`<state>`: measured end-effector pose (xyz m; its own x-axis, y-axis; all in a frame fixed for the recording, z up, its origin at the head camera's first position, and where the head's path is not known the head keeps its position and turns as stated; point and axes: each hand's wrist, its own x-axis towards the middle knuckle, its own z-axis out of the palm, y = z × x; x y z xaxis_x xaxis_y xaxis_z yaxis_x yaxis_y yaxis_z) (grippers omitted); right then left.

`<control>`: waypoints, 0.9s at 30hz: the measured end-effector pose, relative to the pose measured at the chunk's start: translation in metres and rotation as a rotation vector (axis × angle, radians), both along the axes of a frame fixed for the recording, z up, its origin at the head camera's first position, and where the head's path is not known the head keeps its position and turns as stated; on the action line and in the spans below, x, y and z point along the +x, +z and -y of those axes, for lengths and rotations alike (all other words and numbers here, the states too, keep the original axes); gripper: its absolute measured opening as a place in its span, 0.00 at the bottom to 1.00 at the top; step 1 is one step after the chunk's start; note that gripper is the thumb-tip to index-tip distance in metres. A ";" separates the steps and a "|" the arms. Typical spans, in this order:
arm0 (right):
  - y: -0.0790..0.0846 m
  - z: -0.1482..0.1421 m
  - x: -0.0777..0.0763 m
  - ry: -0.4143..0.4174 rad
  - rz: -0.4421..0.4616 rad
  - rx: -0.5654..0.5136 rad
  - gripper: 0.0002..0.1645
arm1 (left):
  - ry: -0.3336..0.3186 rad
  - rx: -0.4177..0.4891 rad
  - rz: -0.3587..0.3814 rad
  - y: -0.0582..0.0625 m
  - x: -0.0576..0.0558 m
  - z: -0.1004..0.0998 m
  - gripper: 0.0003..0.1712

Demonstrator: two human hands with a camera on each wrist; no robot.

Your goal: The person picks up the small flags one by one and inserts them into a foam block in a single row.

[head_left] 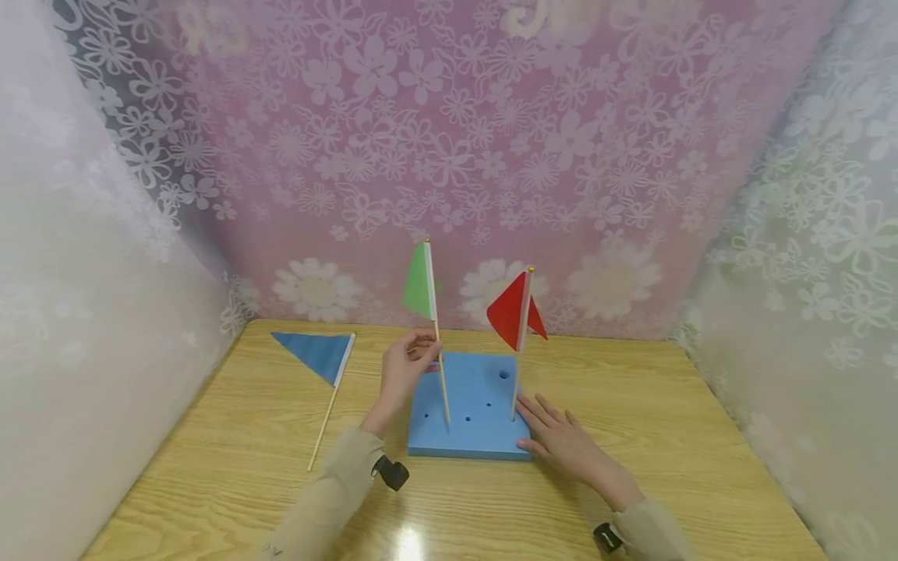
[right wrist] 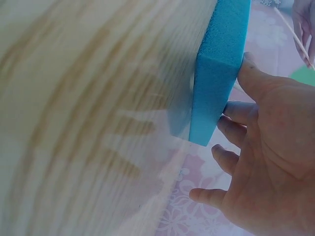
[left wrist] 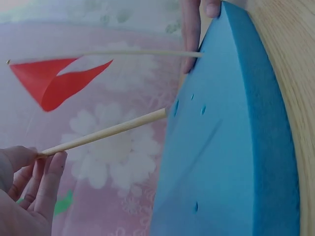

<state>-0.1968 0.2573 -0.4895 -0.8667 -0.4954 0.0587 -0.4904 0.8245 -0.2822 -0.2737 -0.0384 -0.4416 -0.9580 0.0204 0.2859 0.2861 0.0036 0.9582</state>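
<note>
My left hand (head_left: 408, 370) pinches the wooden stick of a green flag (head_left: 419, 287) between thumb and fingertips, below the cloth. In the left wrist view the bare end of this stick (left wrist: 110, 131) points at the blue foam block (left wrist: 221, 162), a small gap short of its surface. A red flag (head_left: 507, 315) stands upright in a hole near the block's right edge. At that edge my right hand (head_left: 571, 450) rests with extended, spread fingers. In the right wrist view its thumb and some fingertips touch the foam block (right wrist: 216, 81), while other fingers reach past it.
Several small holes and one larger hole (head_left: 503, 375) show in the block's top. To the left, a blue flag (head_left: 317, 357) lies flat on the wooden table (head_left: 231, 436). A pink flowered cloth (head_left: 449, 156) hangs behind the table, with pale cloth at both sides.
</note>
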 end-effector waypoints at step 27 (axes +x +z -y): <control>-0.003 0.000 -0.002 0.003 -0.013 0.017 0.40 | -0.069 -0.043 -0.212 -0.020 0.012 -0.040 0.10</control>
<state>-0.1990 0.2571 -0.4921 -0.8644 -0.4990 0.0610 -0.4963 0.8277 -0.2618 -0.2615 0.0012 -0.4611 -0.8726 0.1006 0.4780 0.4818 0.0161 0.8761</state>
